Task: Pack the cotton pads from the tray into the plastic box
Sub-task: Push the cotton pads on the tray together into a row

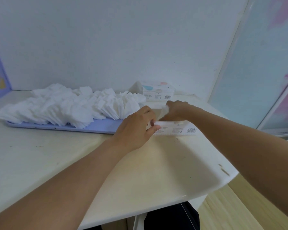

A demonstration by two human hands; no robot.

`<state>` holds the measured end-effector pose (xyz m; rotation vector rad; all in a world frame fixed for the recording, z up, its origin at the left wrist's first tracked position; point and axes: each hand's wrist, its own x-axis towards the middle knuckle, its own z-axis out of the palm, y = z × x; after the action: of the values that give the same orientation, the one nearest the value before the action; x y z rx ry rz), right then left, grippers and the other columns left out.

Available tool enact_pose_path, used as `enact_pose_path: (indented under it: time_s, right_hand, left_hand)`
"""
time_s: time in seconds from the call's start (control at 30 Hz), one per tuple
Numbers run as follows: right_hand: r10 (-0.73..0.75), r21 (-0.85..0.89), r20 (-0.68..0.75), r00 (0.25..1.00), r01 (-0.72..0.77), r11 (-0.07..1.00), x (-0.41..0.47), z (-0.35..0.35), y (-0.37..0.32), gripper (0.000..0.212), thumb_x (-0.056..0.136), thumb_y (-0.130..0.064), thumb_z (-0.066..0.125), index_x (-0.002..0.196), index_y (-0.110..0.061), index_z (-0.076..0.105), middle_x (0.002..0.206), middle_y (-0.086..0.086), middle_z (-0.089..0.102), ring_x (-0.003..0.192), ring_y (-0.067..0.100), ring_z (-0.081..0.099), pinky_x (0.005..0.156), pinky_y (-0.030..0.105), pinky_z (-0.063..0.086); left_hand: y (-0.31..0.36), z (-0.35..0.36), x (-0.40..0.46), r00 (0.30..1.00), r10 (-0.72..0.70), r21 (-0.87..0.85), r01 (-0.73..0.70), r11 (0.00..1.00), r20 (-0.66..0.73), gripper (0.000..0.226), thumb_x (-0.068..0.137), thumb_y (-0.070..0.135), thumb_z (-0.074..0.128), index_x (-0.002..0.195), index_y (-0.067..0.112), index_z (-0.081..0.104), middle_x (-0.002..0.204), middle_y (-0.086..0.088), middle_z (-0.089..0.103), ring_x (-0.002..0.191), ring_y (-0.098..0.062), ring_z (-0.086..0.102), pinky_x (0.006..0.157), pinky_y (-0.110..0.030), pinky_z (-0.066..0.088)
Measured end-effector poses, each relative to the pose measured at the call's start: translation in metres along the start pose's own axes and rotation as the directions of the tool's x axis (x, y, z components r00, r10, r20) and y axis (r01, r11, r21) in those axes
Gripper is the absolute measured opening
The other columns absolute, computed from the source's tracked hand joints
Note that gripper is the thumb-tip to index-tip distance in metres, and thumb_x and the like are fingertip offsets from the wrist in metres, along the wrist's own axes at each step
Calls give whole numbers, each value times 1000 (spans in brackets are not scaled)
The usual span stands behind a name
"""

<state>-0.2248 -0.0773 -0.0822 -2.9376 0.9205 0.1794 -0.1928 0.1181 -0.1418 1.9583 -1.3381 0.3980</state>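
Observation:
A long lilac tray (105, 126) lies across the white table, heaped with several white square cotton pads (60, 105). Just right of it stands a clear plastic box (176, 129) with a printed label and barcode on its front wall. My left hand (136, 128) grips the box's near left corner, thumb and fingers curled on its rim. My right hand (176, 108) reaches over the box's far side and pinches a small bunch of cotton pads (165, 109) above the opening. The inside of the box is mostly hidden by my hands.
A second labelled box (156, 93) with pink and blue marks on its lid stands behind, against the white wall. The table (140, 171) has a rounded edge at the right, above a wooden floor. A glass panel rises at the right.

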Motion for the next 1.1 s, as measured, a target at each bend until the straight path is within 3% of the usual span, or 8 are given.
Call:
enact_pose_path:
  time_s: [0.13, 0.33, 0.43, 0.5, 0.63, 0.77, 0.93, 1.1]
  right_hand:
    - [17, 10, -104, 994, -16, 1000, -3, 3, -5, 54, 68, -46, 63, 117, -29, 49, 116, -3, 58, 112, 27, 53, 99, 50, 46]
    - [63, 49, -134, 989, -57, 997, -23, -23, -18, 91, 74, -64, 72, 150, -31, 35, 153, 3, 37, 145, 35, 29, 112, 75, 16]
    - [-101, 224, -523, 846, 251, 942, -52, -46, -48, 65, 83, -50, 71, 138, -21, 51, 137, 7, 51, 129, 30, 49, 107, 54, 41]
    - [-173, 377, -672, 720, 534, 757, -76, -48, -84, 35, 85, -40, 70, 112, -17, 68, 108, 2, 69, 102, 20, 65, 88, 38, 54]
    - [-343, 575, -449, 825, 560, 596, -90, -19, -160, 25, 82, -27, 70, 74, -3, 72, 67, 9, 72, 67, 27, 70, 70, 44, 60]
    - [-349, 506, -375, 859, 505, 699, -79, 20, -212, 51, 80, -50, 73, 56, -18, 40, 55, -3, 42, 52, 16, 42, 51, 31, 35]
    - [-338, 359, -365, 868, 466, 809, -84, 37, -239, 73, 61, -83, 71, 86, -18, 51, 79, -8, 55, 77, 17, 55, 59, 30, 37]
    - [-351, 237, -382, 855, 458, 857, -80, 34, -253, 71, 60, -85, 70, 75, -20, 46, 79, -7, 55, 82, 20, 61, 65, 30, 43]
  left_hand:
    - [-1, 0, -1, 1000, -10, -7, 10, 1000, 2, 16, 94, 34, 66, 88, 23, 56, 100, 11, 52, 79, -17, 58, 69, -41, 53]
    - [1, -14, -2, 996, -14, -104, 4, 995, -93, 28, 92, 43, 67, 113, 27, 59, 116, 16, 49, 78, -9, 59, 74, -36, 54]
    - [-7, -53, 7, 957, -79, -98, 53, 994, -279, 19, 91, 37, 66, 105, 24, 64, 111, 9, 58, 75, -12, 63, 73, -37, 54]
    - [-18, -91, 12, 919, -173, -55, 165, 985, -353, 12, 92, 32, 65, 99, 22, 66, 103, 6, 64, 75, -13, 65, 75, -37, 55]
    - [-53, -160, 2, 879, -285, 85, 340, 937, -382, 7, 92, 23, 62, 87, 24, 67, 84, 10, 68, 72, -10, 63, 76, -32, 54]
    - [-97, -187, -49, 794, -358, 135, 475, 869, -492, 10, 94, 19, 59, 88, 20, 66, 88, 5, 68, 82, -19, 64, 74, -32, 51]
    - [-133, -178, -87, 776, -385, 183, 529, 828, -499, 22, 98, 10, 49, 103, 14, 70, 105, -4, 71, 99, -26, 64, 85, -35, 49]
    - [-132, -170, -83, 792, -514, 178, 587, 790, -328, 31, 98, 15, 48, 123, 13, 67, 126, -5, 66, 115, -24, 60, 97, -35, 46]
